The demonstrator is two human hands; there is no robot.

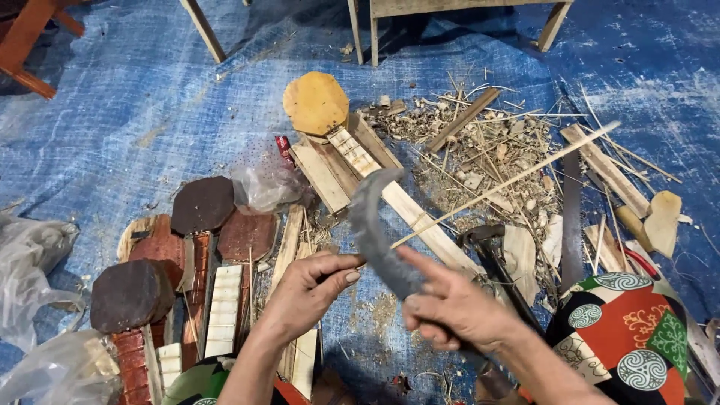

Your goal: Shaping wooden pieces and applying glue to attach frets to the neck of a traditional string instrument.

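Ahead of me wood shavings and flat wooden slats litter the blue tarp, while my right hand grips the curved sickle and my left hand pinches a thin bamboo splint against its blade at near centre.

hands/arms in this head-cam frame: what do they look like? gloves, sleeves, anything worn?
Both hands are bare: no gloves on the left hand or the right hand. No rings, watch or bracelets show. Both forearms are uncovered as far as the frame reaches, so no sleeves are visible. Fingernails are short and unpainted. Patterned cloth in red, green, black and white covers the knee beside the right arm.
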